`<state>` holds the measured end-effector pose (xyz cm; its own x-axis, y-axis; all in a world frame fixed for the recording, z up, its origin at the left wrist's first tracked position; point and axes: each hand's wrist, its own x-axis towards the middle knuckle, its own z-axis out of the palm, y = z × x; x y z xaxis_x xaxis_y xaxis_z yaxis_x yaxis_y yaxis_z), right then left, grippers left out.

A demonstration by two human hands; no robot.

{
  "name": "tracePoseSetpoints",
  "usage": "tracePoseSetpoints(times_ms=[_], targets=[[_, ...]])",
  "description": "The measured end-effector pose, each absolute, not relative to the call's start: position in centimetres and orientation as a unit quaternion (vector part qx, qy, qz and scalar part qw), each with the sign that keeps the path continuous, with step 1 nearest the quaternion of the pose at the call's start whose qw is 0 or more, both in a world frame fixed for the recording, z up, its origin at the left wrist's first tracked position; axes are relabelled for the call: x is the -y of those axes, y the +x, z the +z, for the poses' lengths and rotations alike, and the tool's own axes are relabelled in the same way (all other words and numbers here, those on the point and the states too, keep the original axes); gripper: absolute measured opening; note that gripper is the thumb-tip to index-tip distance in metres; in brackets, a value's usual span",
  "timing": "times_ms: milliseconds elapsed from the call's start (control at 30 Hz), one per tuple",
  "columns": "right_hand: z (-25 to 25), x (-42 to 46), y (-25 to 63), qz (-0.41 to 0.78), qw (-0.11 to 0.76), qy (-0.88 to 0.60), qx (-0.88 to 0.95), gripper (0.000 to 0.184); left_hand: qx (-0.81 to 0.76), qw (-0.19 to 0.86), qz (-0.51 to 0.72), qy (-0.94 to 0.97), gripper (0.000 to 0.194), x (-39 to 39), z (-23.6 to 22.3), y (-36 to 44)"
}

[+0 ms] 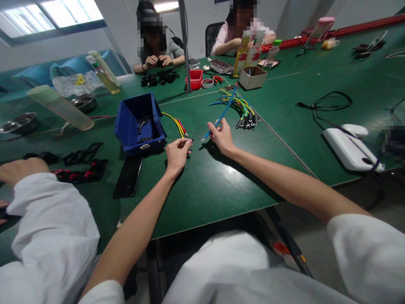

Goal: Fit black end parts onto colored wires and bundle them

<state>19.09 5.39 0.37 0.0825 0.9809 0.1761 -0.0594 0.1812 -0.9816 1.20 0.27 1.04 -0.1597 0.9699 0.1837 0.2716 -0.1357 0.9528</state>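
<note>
Bright overhead light, table glare, warped edges

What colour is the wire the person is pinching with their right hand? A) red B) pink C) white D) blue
D: the right hand pinches a blue wire that runs up toward the bundle of coloured wires on the green table, while the left hand holds a small dark part near the wire's lower end.

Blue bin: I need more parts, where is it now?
In the head view the blue bin sits on the green table, just beyond the left hand, beside yellow and red wires.
</note>
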Motion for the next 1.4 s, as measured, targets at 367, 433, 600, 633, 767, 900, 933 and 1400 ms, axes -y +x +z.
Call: tracePoseSetpoints(times_ms=[367, 433, 600, 633, 767, 900, 933, 1400], targets=[[0.5, -5.3, 18.8, 0.472, 0.575, -0.448, 0.496, 0.052, -0.571, 0.361, 0.522, 0.520, 0.029, -0.4, 0.5, 1.0], [0.4, -5.4, 18.8, 0.472, 0.569, -0.448, 0.503, 0.052, -0.575, 0.357, 0.518, 0.523, 0.029, -0.4, 0.5, 1.1], [-0.1, -5.7, 18.8, 0.462, 0.568, -0.448, 0.514, 0.050, -0.579, 0.351, 0.514, 0.526, 0.031, -0.4, 0.6, 1.1], [-0.2, -5.7, 18.8, 0.461, 0.567, -0.449, 0.514, 0.050, -0.579, 0.351, 0.513, 0.527, 0.031, -0.5, 0.6, 1.1], [-0.5, -5.9, 18.7, 0.453, 0.573, -0.448, 0.516, 0.048, -0.575, 0.357, 0.514, 0.528, 0.033, -0.5, 0.5, 1.0], [-0.6, -6.0, 18.7, 0.446, 0.573, -0.454, 0.516, 0.047, -0.575, 0.362, 0.510, 0.528, 0.032, -0.4, 0.6, 1.1], [-0.5, -5.9, 18.7, 0.445, 0.572, -0.457, 0.515, 0.046, -0.574, 0.364, 0.509, 0.528, 0.032, -0.4, 0.6, 1.0], [-0.1, -5.5, 18.6, 0.446, 0.588, -0.473, 0.482, 0.046, -0.524, 0.384, 0.539, 0.536, 0.025, -0.8, 0.2, 0.8]])
